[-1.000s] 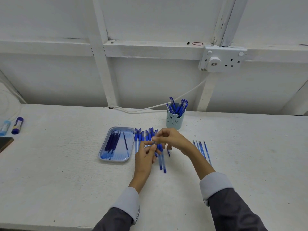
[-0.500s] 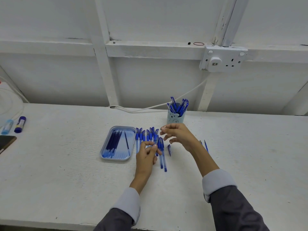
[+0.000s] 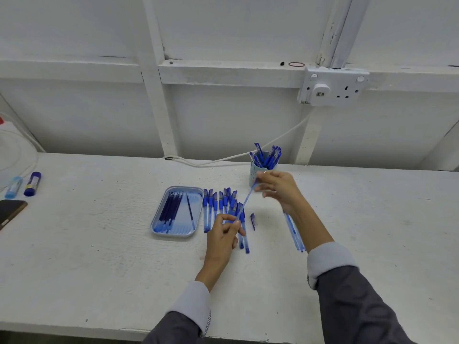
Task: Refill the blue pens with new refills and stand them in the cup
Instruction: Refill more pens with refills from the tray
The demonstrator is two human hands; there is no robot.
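Note:
My left hand (image 3: 223,234) grips a blue pen over the table, and its fingers hide most of the barrel. A thin blue refill (image 3: 244,202) slants up and to the right from that hand. My right hand (image 3: 279,191) pinches the refill's upper end in front of the cup. The light blue cup (image 3: 252,175) stands at the back with several capped pens (image 3: 267,157) in it. Several more blue pens (image 3: 218,204) lie in a row beside the tray. A blue tray (image 3: 159,220) holds several dark refills (image 3: 171,209).
A loose blue cap (image 3: 252,220) lies right of the pen row. Several thin refills (image 3: 294,232) lie under my right forearm. Two glue sticks (image 3: 32,183) and a dark phone (image 3: 10,211) sit far left. A white cable (image 3: 223,160) runs along the wall below a socket (image 3: 332,86).
My right hand left the pen and opened near the cup. It now pinches a refill that stretches between both hands. My left hand stayed put.

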